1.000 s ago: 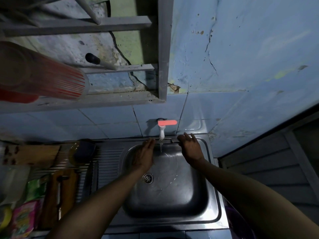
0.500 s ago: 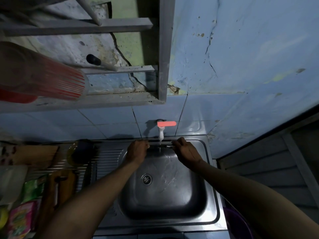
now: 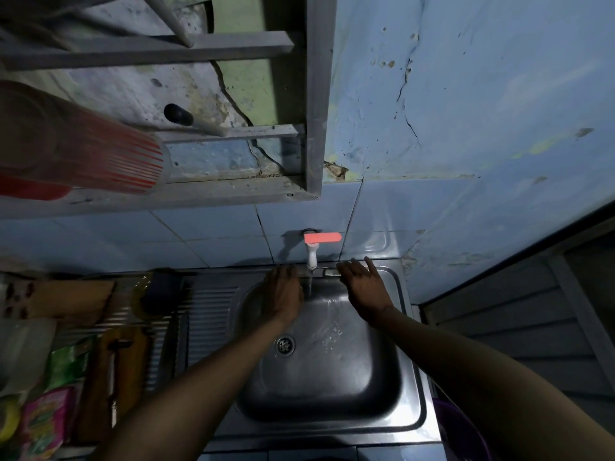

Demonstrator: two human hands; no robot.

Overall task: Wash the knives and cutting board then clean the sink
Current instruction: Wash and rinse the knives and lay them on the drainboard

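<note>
A steel sink (image 3: 412,377) fills the middle, its basin wet around the drain (image 3: 285,345). A white tap with a red lever (image 3: 321,237) on the tiled wall lets a thin stream of water fall between my hands. My left hand (image 3: 283,294) lies flat against the basin's back left wall, fingers straight. My right hand (image 3: 361,284) rests with spread fingers on the back rim, right of the stream. A wooden cutting board (image 3: 114,380) with a knife (image 3: 114,377) on it lies on the drainboard to the left.
Coloured packets (image 3: 43,420) and a wooden item (image 3: 63,297) crowd the left counter. A dark round object (image 3: 159,291) sits by the ribbed drainboard (image 3: 209,314). A metal shelf (image 3: 166,191) with a red-striped container (image 3: 83,151) hangs overhead. A purple basin (image 3: 456,434) stands at the lower right.
My left hand went from flat to curled at the back rim, and is now flat again, lower on the basin wall. My right hand's fingers have spread out on the rim.
</note>
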